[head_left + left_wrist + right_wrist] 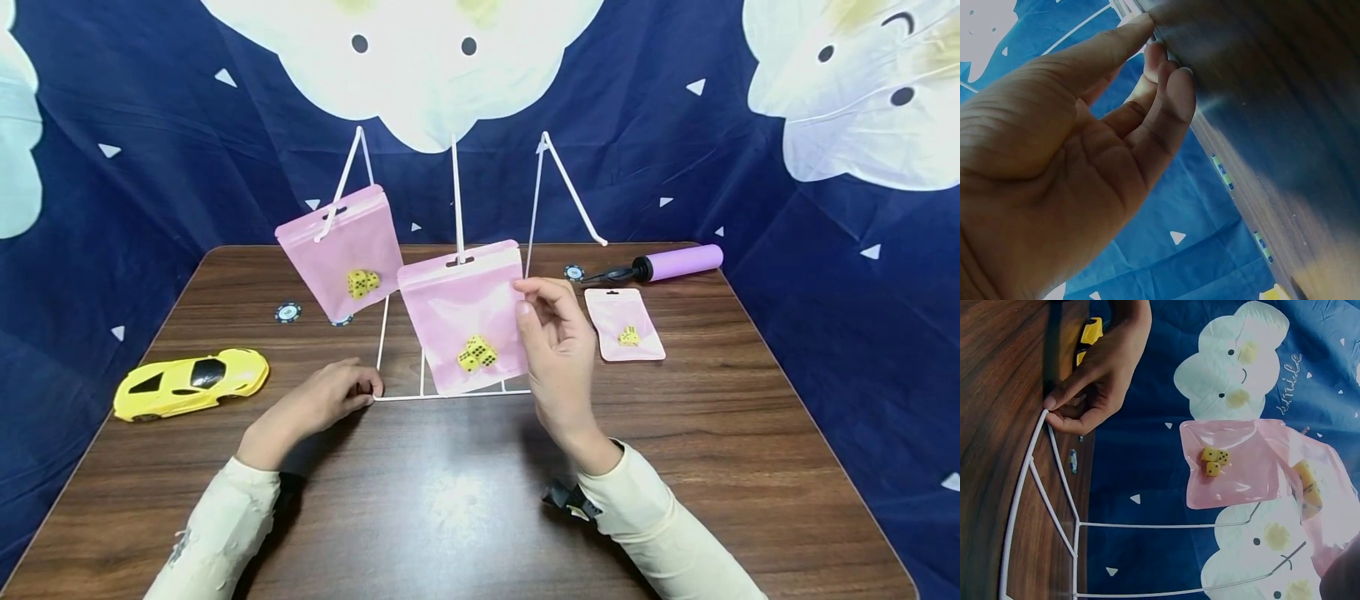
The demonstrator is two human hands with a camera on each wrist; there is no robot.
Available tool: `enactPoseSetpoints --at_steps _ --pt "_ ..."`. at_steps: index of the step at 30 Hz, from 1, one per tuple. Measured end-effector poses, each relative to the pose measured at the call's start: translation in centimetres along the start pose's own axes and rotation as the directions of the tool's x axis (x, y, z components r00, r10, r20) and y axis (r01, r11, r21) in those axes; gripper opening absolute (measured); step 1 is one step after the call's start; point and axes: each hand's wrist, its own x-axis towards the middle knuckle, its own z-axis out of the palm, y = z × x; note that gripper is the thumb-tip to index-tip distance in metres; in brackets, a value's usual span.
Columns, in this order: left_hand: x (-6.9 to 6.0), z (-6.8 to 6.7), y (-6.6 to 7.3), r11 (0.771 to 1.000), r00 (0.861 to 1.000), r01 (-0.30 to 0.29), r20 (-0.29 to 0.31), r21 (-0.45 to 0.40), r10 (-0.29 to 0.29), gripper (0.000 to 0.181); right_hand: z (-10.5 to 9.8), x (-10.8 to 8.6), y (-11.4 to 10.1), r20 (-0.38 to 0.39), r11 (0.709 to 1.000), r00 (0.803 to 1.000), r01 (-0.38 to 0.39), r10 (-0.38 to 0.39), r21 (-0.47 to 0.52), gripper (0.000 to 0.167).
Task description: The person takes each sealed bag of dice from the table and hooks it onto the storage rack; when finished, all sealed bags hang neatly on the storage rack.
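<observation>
My right hand (pixel 558 358) pinches the right edge of a pink zip bag (pixel 472 304) with yellow dice (pixel 477 353) inside. The slot at this bag's top is on the middle arm of a white wire display rack (pixel 457 196). My left hand (pixel 330 396) grips the front left corner of the rack's base between thumb and fingers, as the right wrist view shows. From the rack's left arm hangs another pink bag (pixel 337 254), tilted, also holding yellow dice. The right wrist view catches only a dark edge of my right hand, at its lower right.
A third pink bag of dice (pixel 611 317) lies flat on the right side of the wooden table (pixel 712 467). Behind it are a purple hand pump (pixel 682 262) and a poker chip (pixel 573 272). More chips (pixel 288 312) and a yellow toy car (pixel 191 383) are on the left.
</observation>
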Motion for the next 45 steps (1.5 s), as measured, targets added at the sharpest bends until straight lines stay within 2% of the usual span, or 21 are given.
enactPoseSetpoints --at_steps 12,20,25,30,34,45 --pt "0.0 -0.1 0.0 1.0 1.0 -0.003 -0.005 0.017 0.003 0.024 -0.7 0.4 1.2 -0.012 0.999 1.0 -0.001 0.001 -0.044 0.027" --pt "0.3 -0.2 -0.1 1.0 1.0 -0.009 -0.006 0.012 0.009 0.024 -1.1 1.1 1.1 -0.05 1.0 0.999 -0.006 0.005 -0.008 0.027" --pt "0.5 -0.3 -0.1 1.0 1.0 -0.018 -0.011 0.001 0.018 0.024 -1.1 1.4 0.9 -0.048 1.0 0.999 0.008 -0.008 -0.015 0.027" --pt "0.0 0.0 0.0 1.0 1.0 -0.004 0.0 0.0 0.004 0.024 -1.3 0.8 0.9 -0.041 0.999 0.999 -0.023 0.022 -0.041 0.024" --pt "-0.2 0.4 0.1 1.0 1.0 -0.016 -0.006 -0.007 0.016 0.024 -1.4 0.5 1.1 -0.049 0.998 0.998 -0.045 0.043 -0.045 0.023" --pt "-0.1 0.1 -0.2 1.0 1.0 -0.014 -0.019 -0.004 0.014 0.024 -1.7 1.3 1.5 -0.069 0.997 0.995 -0.067 0.065 -0.029 0.022"
